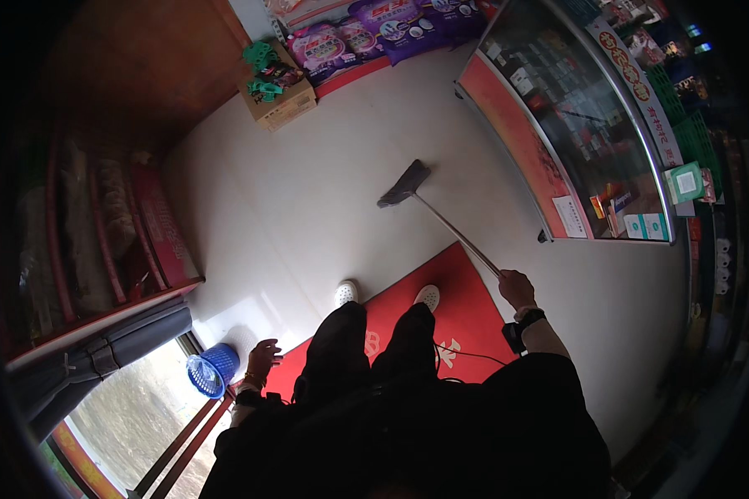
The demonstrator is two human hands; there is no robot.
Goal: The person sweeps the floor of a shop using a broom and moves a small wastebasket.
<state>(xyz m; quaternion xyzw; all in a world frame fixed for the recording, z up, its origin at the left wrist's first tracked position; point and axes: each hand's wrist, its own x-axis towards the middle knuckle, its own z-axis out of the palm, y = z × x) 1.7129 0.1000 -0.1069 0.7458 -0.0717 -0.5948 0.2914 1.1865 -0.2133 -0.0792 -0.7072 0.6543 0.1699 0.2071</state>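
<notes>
My right hand (517, 289) is closed around the upper end of a broom's long thin handle. The broom (406, 184) slants away to the upper left, and its dark head lies on the pale floor ahead of my feet. My left hand (264, 358) hangs at my side with its fingers apart and holds nothing, close to a blue plastic basket bin (223, 360) with a clear liner. I stand in white clogs, partly on a red mat (468, 287) that bears writing. A black device is strapped near each wrist.
A glass display counter (549, 162) stands at the right. Packs in purple and pink bags (393, 31) line a low red-edged shelf at the top, beside a cardboard box (287, 106) holding green items. Shelves (156, 218) and a bright doorway (131, 405) are at the left. A cable crosses the mat.
</notes>
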